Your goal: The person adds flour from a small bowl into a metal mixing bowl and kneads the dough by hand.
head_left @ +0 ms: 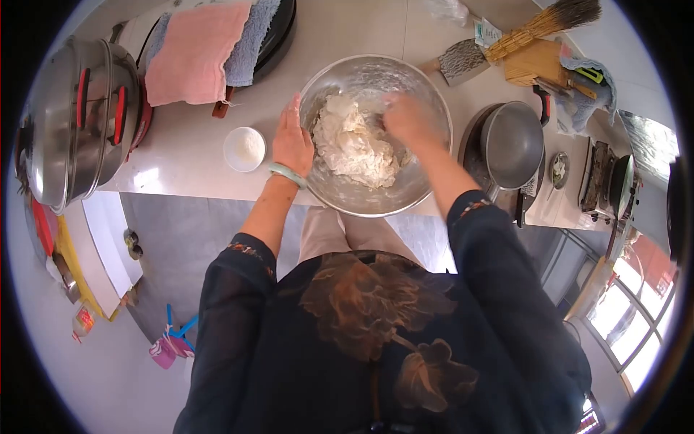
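A wide metal bowl (378, 207) stands near the counter's front edge, with a rough, pale lump of dough (354, 145) in it. My left hand (293, 142) lies flat with its fingers stretched out against the bowl's left side; a pale green bangle is on that wrist. Inside the bowl, to the right of the dough, my right hand (413, 123) is smeared by motion, so its fingers cannot be made out. A small white bowl (245, 149) with some pale contents sits left of my left hand.
At the left stands a big steel steamer (79, 119). Pink and grey cloths (196, 54) lie over a dark pan behind. On the right are a wok (512, 145), a cleaver (463, 62), a straw brush (543, 30), a wooden board (536, 64) and a small dish (559, 170).
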`<action>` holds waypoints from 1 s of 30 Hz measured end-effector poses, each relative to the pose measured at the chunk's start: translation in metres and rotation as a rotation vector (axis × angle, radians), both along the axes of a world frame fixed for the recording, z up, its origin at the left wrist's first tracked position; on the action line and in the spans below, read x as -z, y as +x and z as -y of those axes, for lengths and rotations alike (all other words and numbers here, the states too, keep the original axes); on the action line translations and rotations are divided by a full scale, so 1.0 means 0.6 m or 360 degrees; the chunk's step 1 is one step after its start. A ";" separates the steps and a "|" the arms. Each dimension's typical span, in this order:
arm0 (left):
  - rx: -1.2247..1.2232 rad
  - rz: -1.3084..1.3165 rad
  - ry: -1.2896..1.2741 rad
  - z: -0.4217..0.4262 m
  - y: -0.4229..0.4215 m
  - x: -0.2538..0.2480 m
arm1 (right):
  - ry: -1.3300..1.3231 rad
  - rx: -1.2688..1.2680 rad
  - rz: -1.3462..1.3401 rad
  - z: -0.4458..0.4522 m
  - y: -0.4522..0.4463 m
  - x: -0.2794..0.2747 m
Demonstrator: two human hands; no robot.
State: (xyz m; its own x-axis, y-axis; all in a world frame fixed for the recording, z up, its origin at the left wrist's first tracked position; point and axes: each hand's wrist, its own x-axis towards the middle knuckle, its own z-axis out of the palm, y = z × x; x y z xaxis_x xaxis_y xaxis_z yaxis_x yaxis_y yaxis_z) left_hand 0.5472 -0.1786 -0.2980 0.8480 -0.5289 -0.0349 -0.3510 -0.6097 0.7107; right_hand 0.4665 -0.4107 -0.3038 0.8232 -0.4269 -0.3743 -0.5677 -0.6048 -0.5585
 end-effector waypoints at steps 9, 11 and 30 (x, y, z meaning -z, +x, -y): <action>0.0011 0.0091 0.0007 -0.002 0.000 0.006 | -0.0338 -0.0631 0.0089 0.015 0.039 0.026; 0.0033 0.0115 0.0010 0.001 0.000 0.009 | -0.0555 -0.0884 0.0150 0.033 0.035 0.008; -0.0016 0.0085 -0.0023 0.000 -0.007 0.014 | -0.0319 -0.1047 -0.0453 0.077 -0.037 -0.036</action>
